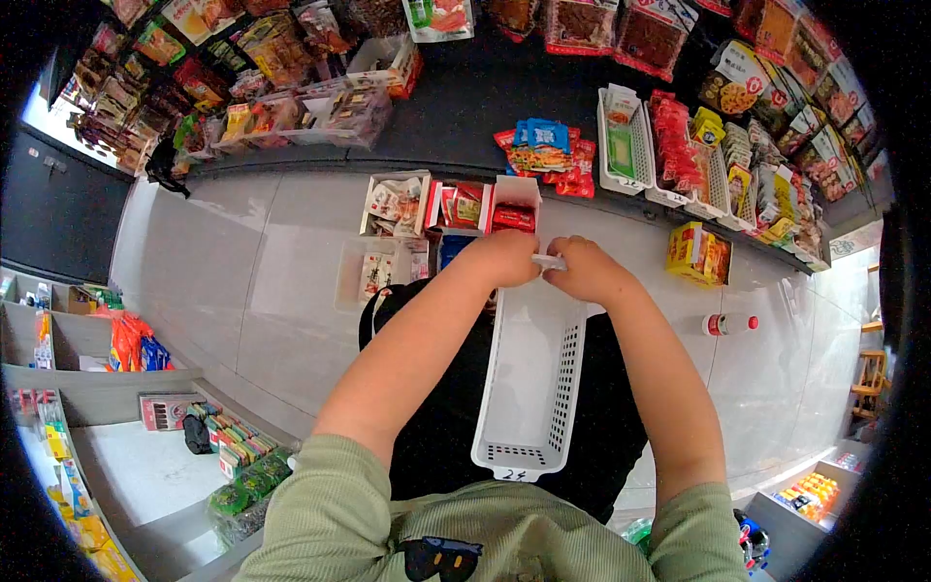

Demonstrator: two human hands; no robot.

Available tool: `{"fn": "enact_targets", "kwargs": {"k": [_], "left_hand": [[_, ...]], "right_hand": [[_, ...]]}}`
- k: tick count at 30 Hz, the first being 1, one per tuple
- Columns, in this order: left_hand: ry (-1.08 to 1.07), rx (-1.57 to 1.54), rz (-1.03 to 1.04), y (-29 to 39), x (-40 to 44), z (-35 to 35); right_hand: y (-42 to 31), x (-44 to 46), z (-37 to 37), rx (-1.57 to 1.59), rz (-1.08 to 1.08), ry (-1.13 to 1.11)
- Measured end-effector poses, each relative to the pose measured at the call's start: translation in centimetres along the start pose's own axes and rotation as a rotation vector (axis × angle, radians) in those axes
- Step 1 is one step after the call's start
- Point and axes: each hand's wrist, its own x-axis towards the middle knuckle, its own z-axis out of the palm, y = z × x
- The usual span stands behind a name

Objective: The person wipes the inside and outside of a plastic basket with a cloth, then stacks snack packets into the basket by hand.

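A long white plastic basket (531, 378) with perforated sides lies over my lap, its inside bare and a handwritten number on its near tab. At its far end my left hand (506, 258) is closed, fingers against a small white piece (550, 262) that looks like the basket's far tab. My right hand (586, 272) pinches the same white piece from the other side. Just beyond my hands stand an open box of red packets (514, 215) and another box with red packets (460, 207). To their left is a box of white packets (396, 206).
A dark shelf ledge (451, 107) runs across the back with hanging snack bags above. White baskets (624, 141) of packets, blue and red snack bags (543, 145) sit on it. A yellow box (698, 254) and a bottle (729, 324) are on the floor at right. Shelving (116, 436) stands left.
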Motion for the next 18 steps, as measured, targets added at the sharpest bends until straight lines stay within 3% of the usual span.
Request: {"fn": "enact_targets", "kwargs": {"k": [3,6,18], "left_hand": [[0.094,-0.05,0.064,-0.37,0.33,0.26],[-0.031,0.005,0.004,0.31,0.02,-0.23],[-0.012,0.039,0.007,-0.13,0.26,0.25]], "right_hand": [[-0.33,0.06,-0.28,0.02,0.023,0.031],[-0.19,0.13,-0.13,0.033,0.04,-0.046],[-0.67,-0.22,-0.81,0.042,0.058,-0.076]]}}
